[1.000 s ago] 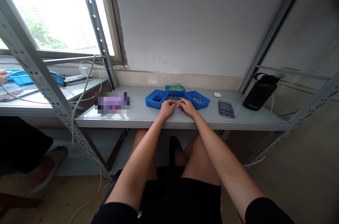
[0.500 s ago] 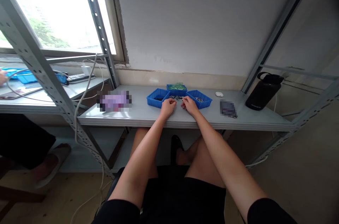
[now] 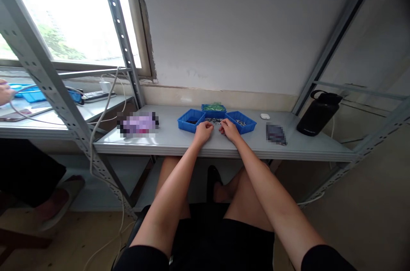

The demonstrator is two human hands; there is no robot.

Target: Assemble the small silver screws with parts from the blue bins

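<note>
My left hand is closed in a pinch in front of the left blue bin, which holds small dark pieces. Just right of it, my right hand is also pinched, beside the right blue bin with small metal pieces inside. Whatever the fingertips hold is too small to make out. Between and behind the hands lies a pile of small shiny metal parts. A third blue bin at the back holds green bags.
A black bottle, a white rounded case and a blurred dark item are on the right. A blurred purple item lies left. A white cable hangs by the shelf post. Another person's hand shows far left.
Both my hands stay almost in place, still pinched. The view has tilted slightly. The other person's hand at far left has come further into view.
</note>
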